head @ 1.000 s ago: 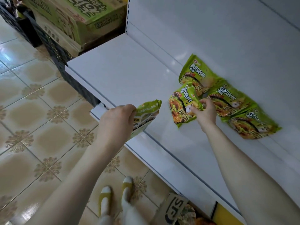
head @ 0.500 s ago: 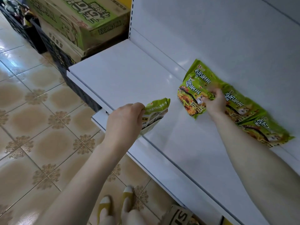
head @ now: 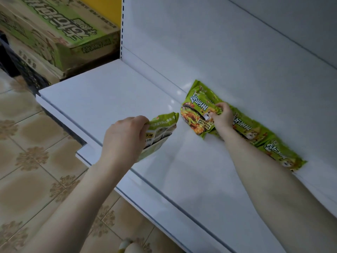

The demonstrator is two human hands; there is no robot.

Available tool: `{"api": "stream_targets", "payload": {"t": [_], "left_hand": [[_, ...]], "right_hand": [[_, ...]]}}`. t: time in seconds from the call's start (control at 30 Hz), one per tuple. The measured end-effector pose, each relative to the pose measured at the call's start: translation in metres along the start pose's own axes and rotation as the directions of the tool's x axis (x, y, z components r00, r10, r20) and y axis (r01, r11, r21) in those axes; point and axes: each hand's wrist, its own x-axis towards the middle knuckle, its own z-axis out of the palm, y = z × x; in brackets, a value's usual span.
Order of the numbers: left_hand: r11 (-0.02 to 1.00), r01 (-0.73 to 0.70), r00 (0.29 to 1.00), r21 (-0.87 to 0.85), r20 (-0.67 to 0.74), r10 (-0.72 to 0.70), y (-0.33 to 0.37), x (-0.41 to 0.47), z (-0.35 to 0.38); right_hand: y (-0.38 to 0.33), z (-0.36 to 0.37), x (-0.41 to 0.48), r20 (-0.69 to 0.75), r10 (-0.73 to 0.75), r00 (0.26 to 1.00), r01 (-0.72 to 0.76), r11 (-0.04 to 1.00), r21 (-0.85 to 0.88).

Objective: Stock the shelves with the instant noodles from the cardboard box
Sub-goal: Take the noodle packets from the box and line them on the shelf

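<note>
A white shelf [head: 113, 99] runs from left to lower right. Against its back panel lies a row of green instant noodle packets [head: 255, 130], overlapping one another. My right hand [head: 221, 117] pinches the leftmost packet [head: 197, 114] of that row, which lies on top of the one behind it. My left hand [head: 125, 137] grips a further green packet [head: 160, 128], back side up, and holds it a little above the shelf's front half. Part of this packet is hidden by my fingers.
Stacked green-and-brown cardboard boxes [head: 54, 33] stand left of the shelf on dark crates [head: 29, 77]. A tiled floor [head: 32, 161] lies below the shelf's front edge [head: 145, 198]. The left part of the shelf surface is bare white.
My right hand has carried its packet back to the rear panel and laid it on the left end of the row. My left hand kept hold of its packet, nearly still.
</note>
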Motion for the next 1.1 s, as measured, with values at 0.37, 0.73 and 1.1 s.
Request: {"api": "stream_targets", "payload": {"t": [0.37, 0.73, 1.1], "left_hand": [[0.999, -0.053, 0.999, 0.006, -0.006, 0.053, 0.0, 0.016, 0.023], [0.999, -0.035, 0.999, -0.023, 0.011, 0.035, 0.004, 0.01, 0.024], [0.986, 0.084, 0.995, -0.144, 0.065, -0.075, 0.025, -0.004, 0.0]], "right_hand": [[0.014, 0.009, 0.015, -0.05, -0.136, 0.989, 0.124, 0.972, -0.201], [0.007, -0.002, 0.009, -0.089, -0.122, 0.989, 0.096, 0.963, -0.252], [0.002, -0.023, -0.055, 0.015, -0.095, 0.995, 0.096, 0.98, -0.175]]}}
